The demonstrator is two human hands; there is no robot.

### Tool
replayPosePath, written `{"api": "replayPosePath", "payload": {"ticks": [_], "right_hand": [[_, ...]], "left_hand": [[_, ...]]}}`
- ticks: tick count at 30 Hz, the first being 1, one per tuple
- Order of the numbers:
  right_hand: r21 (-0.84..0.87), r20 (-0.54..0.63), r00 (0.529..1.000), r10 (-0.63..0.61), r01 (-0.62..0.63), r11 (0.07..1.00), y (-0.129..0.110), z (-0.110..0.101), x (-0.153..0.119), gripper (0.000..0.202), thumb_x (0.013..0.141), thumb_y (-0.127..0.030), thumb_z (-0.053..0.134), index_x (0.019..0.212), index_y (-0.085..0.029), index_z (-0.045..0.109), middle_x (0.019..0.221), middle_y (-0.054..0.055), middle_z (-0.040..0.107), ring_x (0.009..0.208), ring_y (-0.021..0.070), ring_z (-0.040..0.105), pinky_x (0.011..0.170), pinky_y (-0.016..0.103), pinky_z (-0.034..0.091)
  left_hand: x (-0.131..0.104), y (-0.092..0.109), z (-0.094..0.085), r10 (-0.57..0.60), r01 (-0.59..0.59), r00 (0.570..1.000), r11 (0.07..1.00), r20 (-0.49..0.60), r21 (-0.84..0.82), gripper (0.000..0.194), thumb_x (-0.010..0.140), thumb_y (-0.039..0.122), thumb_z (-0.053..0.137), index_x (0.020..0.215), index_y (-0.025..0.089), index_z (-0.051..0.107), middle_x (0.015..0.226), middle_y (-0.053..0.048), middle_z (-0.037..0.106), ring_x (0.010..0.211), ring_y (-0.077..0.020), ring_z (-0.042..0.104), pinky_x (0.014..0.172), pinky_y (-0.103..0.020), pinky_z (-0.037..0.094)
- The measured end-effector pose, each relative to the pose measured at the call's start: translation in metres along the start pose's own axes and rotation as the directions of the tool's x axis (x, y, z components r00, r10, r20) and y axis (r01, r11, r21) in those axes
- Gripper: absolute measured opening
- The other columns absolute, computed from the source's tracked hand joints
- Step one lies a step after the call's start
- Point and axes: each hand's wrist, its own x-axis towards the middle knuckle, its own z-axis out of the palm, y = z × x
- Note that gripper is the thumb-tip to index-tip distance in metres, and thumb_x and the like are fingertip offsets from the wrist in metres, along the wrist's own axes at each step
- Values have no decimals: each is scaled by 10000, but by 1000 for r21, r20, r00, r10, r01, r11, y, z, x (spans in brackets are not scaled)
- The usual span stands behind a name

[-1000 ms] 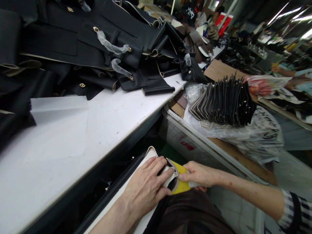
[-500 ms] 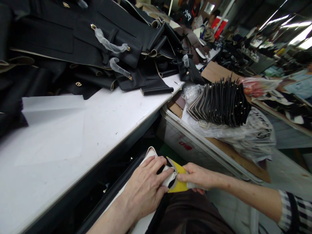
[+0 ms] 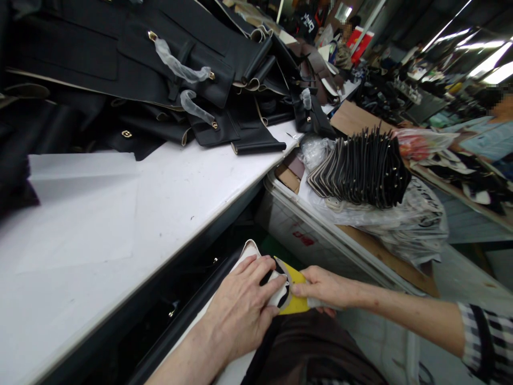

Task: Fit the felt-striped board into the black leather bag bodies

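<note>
My left hand (image 3: 246, 302) is closed over the end of a black leather piece with white lining (image 3: 249, 251), its fingers gripping the folded edge. Pinched between thumb and fingers of my right hand (image 3: 324, 289) is a flat yellow piece (image 3: 295, 305) with a greyish curved edge. That edge meets the black and white end right by my left fingertips. What the yellow piece is exactly, I cannot tell. The leather piece runs down toward me, over or beside my dark-clothed lap (image 3: 316, 347); my left forearm hides part of it.
The white table (image 3: 168, 214) on the left bears a pile of black leather bag pieces (image 3: 152, 69) and a white paper sheet (image 3: 84, 214). To the right, a stack of black flaps (image 3: 360, 168) stands on plastic wrapping. Another person (image 3: 491, 128) is at the far right.
The yellow piece and both hands have barely shifted at the leather's edge. My view has moved slightly, and the person at far right shows more.
</note>
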Motion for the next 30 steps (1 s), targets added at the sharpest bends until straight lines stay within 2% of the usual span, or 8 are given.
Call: {"api": "replayPosePath", "payload": {"ticks": [5,10,15,18,24,30], "right_hand": [[-60,10,1000,-20,21,998,-7,-7,1,489,904,-596,524,930,-125,651,598,5,588,387,102,520,340,168,416],[-111,47,998,-31,36,993,-9,-14,4,495,900,-605,519,887,-125,639,593,3,571,396,107,517,347,180,422],[-148,72,997,-28,38,988,-8,-19,7,523,882,-643,525,830,-131,616,563,-2,561,383,108,510,338,179,410],[-184,80,996,-28,43,982,-11,-22,7,529,881,-643,524,807,-127,613,547,0,556,381,108,507,335,177,401],[-227,97,995,-19,41,973,-20,-26,7,479,891,-592,518,777,-133,592,540,0,553,374,113,508,329,178,393],[-272,106,994,-11,39,962,-23,-29,9,447,884,-576,529,822,-139,595,541,-1,555,373,119,517,316,179,392]], "left_hand": [[0,-1,2,-4,4,1000,1000,-4,13,447,879,330,601,1313,302,496,1399,-34,446,1365,-196,346,1209,-378,168],[1,0,2,-10,10,1000,999,-2,39,433,886,374,606,1298,291,503,1401,-27,457,1381,-187,332,1229,-378,98],[-1,0,7,-6,6,1000,996,6,89,528,907,430,571,1349,163,462,1440,-80,452,1408,-185,305,1237,-336,31],[-2,-2,10,-1,1,1000,992,2,130,560,926,462,530,1377,141,443,1471,-88,432,1421,-191,292,1240,-341,2],[-1,-2,9,-5,9,1000,984,-26,176,610,915,494,537,1384,115,444,1466,-113,437,1425,-223,290,1244,-374,8],[-4,-2,10,-10,16,998,994,-55,110,615,878,459,616,1369,125,459,1423,-96,481,1391,-210,346,1247,-367,10]]}}
